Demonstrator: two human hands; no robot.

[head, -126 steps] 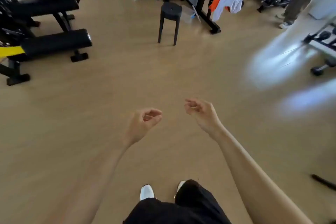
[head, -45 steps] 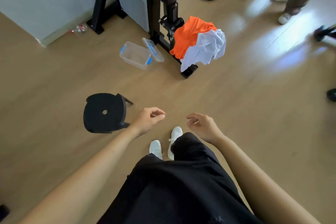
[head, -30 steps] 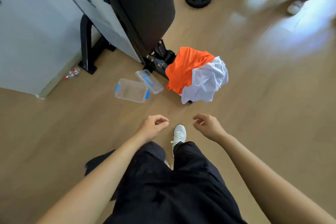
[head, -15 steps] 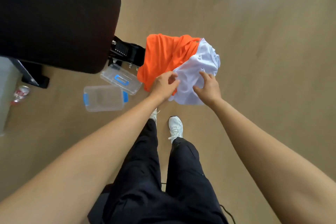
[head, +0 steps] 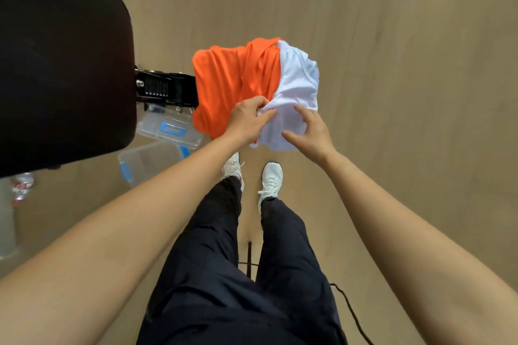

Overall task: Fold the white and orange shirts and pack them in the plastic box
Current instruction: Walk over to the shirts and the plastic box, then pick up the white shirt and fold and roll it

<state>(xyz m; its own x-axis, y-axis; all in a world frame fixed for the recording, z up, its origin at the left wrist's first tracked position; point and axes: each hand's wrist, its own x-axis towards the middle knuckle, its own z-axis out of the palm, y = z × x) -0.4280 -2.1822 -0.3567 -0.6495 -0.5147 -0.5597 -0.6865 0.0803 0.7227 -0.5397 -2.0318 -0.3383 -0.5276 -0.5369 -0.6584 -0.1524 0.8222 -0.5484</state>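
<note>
Shirts first: the orange shirt point(head: 232, 78) and the white shirt point(head: 294, 92) hang bunched side by side over the end of a black metal frame point(head: 165, 88), orange on the left, white on the right, both creased in loose folds. Below them on the wooden floor point(head: 406, 64) sit the clear plastic box point(head: 148, 161) with blue latches and, just beside it, its lid point(head: 168, 127). Our left hand point(head: 248, 119) has thumb and fingers pinched together on a fold of the white shirt where it meets the orange one. Our right hand point(head: 311, 130) has its fingers spread apart, fingertips resting on the white cloth without closing on it.
</note>
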